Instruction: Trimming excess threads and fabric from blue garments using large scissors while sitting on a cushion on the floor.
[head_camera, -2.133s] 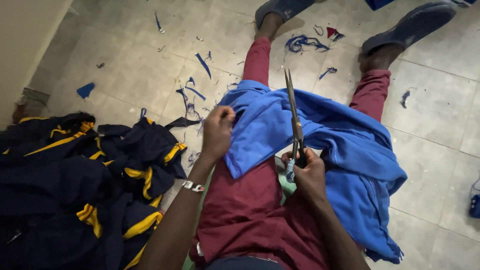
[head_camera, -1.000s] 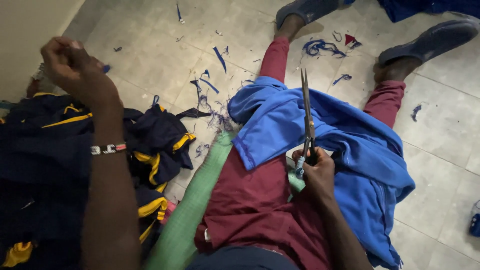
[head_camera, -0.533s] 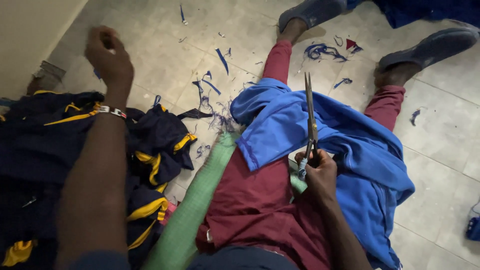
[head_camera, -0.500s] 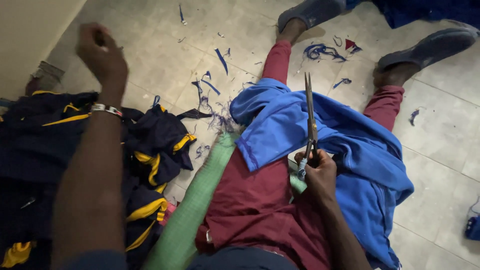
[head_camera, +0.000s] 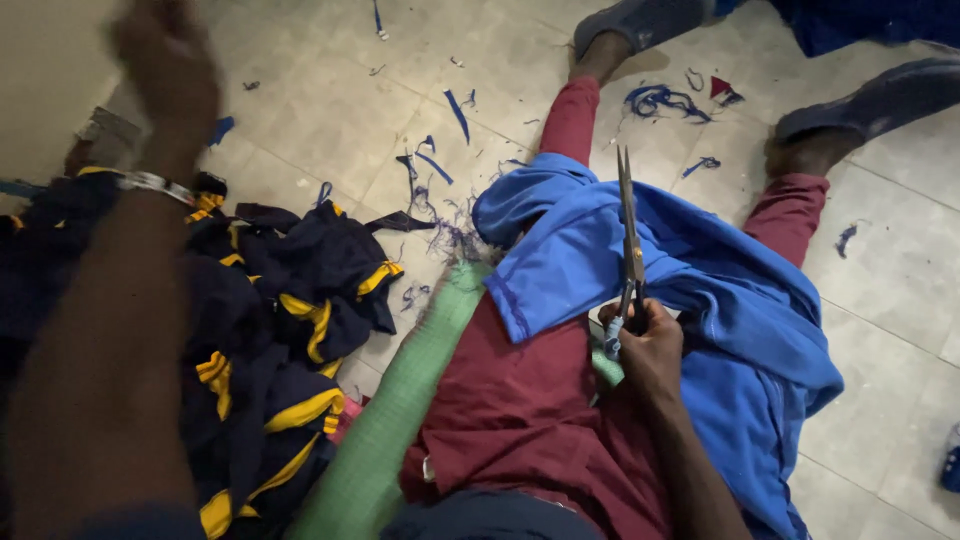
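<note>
I sit on the floor with my legs in maroon trousers (head_camera: 520, 410) stretched out. A bright blue garment (head_camera: 720, 300) lies over my lap and right leg. My right hand (head_camera: 650, 345) grips the handles of long scissors (head_camera: 628, 240), blades closed and pointing away from me above the blue cloth. My left hand (head_camera: 165, 75) is raised high at the upper left, blurred, above a pile of navy garments with yellow trim (head_camera: 270, 330); a metal watch (head_camera: 150, 182) sits on its wrist. Whether it holds anything is unclear.
A green mat edge (head_camera: 400, 400) runs beside my left thigh. Blue thread and fabric scraps (head_camera: 655, 98) litter the tiled floor (head_camera: 330, 110) near my grey shoes (head_camera: 640, 20). More dark blue cloth (head_camera: 870, 20) lies at the top right.
My left hand left the blue garment and rose up and to the left, staying raised over the navy pile. The right hand and scissors have hardly moved.
</note>
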